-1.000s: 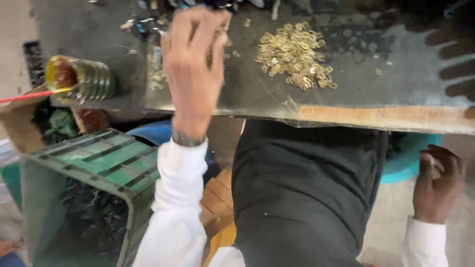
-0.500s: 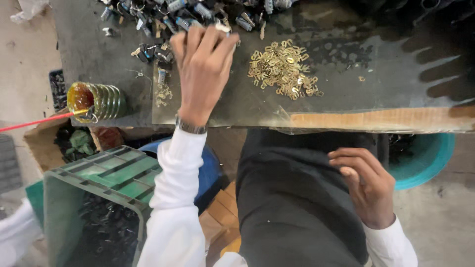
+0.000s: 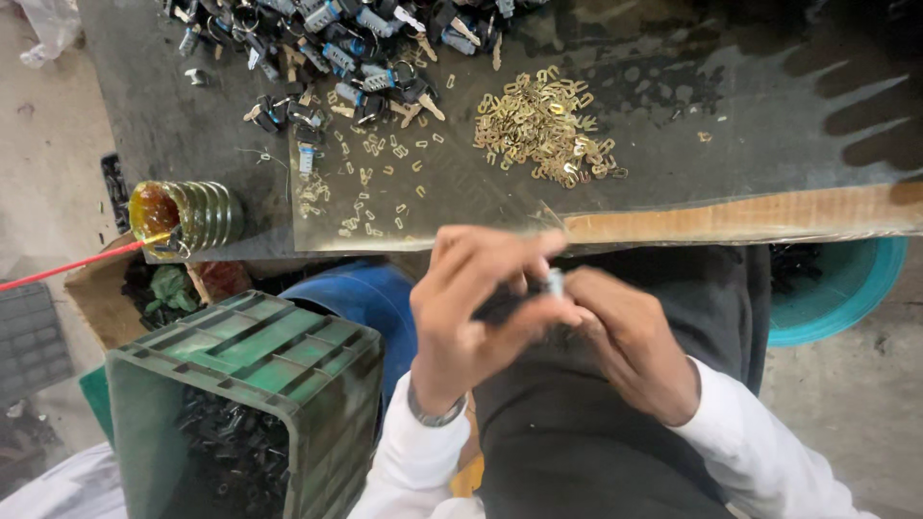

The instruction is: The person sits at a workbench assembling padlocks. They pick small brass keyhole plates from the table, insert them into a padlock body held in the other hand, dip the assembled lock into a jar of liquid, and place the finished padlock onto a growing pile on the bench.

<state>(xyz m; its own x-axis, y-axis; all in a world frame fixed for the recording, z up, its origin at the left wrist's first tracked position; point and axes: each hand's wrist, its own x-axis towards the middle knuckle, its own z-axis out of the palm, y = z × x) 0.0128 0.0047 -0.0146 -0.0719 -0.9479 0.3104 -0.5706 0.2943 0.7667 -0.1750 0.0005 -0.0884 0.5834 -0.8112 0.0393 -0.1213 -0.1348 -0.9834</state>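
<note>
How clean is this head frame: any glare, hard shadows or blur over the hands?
Head view: daylight is even and most of the frame is sharp; the clear sheet on the table shows mild glare; dark finger-like shadows fall on the table's right end; the left hand and right hand are slightly soft, and the small part pinched between them is too blurred to identify.

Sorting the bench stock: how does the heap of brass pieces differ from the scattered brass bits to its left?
The brass heap is dense and overlapping; the scattered bits lie singly, spread apart. The heap's pieces look larger and loop-shaped; the scattered bits look smaller. Both are gold-coloured and lie on the clear sheet.
</note>
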